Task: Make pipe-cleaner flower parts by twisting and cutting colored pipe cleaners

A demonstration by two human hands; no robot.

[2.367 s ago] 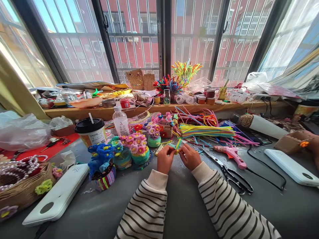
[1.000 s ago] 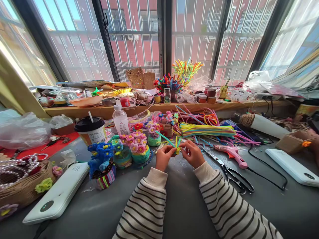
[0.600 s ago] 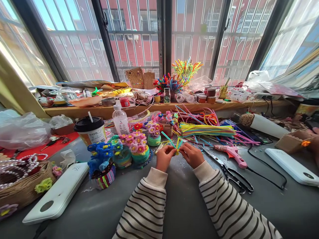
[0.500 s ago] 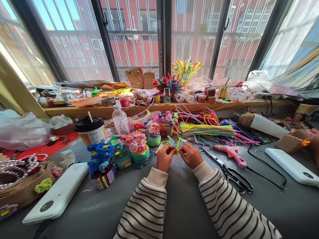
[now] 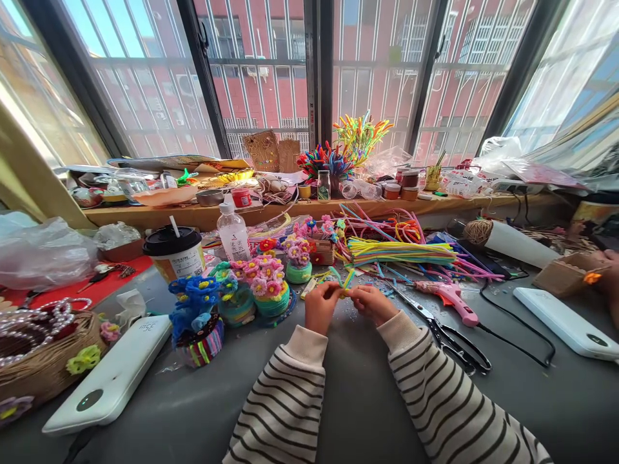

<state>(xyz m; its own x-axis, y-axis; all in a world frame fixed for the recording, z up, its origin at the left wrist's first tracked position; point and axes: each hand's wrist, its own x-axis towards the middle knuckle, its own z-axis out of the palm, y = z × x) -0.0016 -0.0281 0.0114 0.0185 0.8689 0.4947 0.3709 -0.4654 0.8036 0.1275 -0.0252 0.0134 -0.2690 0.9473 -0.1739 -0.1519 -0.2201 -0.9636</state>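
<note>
Above the middle of the grey table, my left hand is closed in a pinch on a small piece of bent yellow and green pipe cleaners. My right hand pinches the same piece from the other side, its fingertips close to those of the left. The ends of the piece stick up above the fingers. Left of my hands stand pots of pink flowers and blue flowers. Beyond my hands lies a bundle of yellow and green pipe cleaners.
Black-handled scissors and a pink glue gun with its cable lie to the right. White power banks are on both sides. A lidded cup and a bottle stand left. Another person's hand holds a cardboard piece at the right edge.
My right hand has turned and lowered slightly, its fingers now pointing more to the left. The upright ends of the pipe cleaner piece have shifted. My left hand has barely moved.
</note>
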